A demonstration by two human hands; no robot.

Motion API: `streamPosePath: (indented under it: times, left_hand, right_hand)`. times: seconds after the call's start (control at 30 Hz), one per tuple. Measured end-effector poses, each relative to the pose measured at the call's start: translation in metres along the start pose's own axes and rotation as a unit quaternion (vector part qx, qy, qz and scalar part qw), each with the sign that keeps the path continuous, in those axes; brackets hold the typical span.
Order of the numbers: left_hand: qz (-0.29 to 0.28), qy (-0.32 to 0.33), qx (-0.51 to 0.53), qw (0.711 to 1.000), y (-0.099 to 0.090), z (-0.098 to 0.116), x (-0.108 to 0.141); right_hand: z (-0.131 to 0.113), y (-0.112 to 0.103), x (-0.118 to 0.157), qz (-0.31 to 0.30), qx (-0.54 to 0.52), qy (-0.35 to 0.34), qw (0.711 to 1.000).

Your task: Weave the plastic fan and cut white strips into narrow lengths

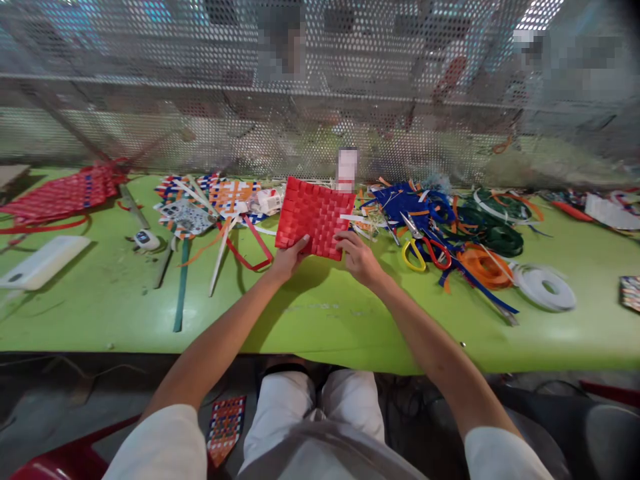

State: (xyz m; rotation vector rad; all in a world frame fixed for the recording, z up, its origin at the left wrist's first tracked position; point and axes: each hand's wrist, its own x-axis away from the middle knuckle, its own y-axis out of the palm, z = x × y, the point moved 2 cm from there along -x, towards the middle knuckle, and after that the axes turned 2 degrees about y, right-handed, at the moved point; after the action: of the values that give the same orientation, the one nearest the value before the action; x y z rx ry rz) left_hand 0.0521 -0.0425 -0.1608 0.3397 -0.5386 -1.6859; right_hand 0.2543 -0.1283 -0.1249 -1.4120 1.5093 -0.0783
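Observation:
A red woven square [315, 217] of flat strips is held up over the green table, tilted toward me. My left hand [290, 259] grips its lower left edge, the thumb lying on the front face. At the lower right corner, the fingers of my right hand [361, 257] close on the weave near its edge. A short white strip [353, 218] sticks out from the right side of the square, just above my right fingers. Scissors [425, 253] with one yellow and one red handle lie to the right of my right hand.
Coils of orange [483, 267], white [547, 288] and green strip [503, 237] lie right on the green table [320, 327]. Woven pieces [233, 197], loose strips and a white block [45, 261] are left. A perforated metal screen [320, 100] stands behind.

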Motion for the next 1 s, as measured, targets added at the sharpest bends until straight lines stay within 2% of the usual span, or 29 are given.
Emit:
streamPosePath:
  times: [0.17,0.4,0.73,0.93,1.0]
  left_hand:
    - [0.001,0.000,-0.010,1.000,0.0005,-0.0040,0.0003]
    - [-0.009,-0.015,-0.011,1.000,-0.0001,-0.0077,0.0004]
    - [0.004,-0.006,-0.008,1.000,0.0019,-0.0062,0.0030]
    - [0.010,-0.007,-0.005,1.000,0.0067,-0.0031,0.0054]
    - [0.017,-0.012,-0.005,1.000,0.0064,-0.0019,0.0061]
  right_hand:
    - [-0.0022,-0.0006,0.0015,0.012,0.021,0.034,0.999]
    - [0.0026,0.0027,0.0029,0.051,0.008,0.006,0.999]
    - [0.0020,0.0015,0.0021,0.019,0.032,0.050,0.998]
    - [-0.0028,-0.0011,0.0025,-0.010,0.068,0.054,0.996]
    - [-0.0048,-0.0021,0.0024,0.002,0.082,0.075,0.994]
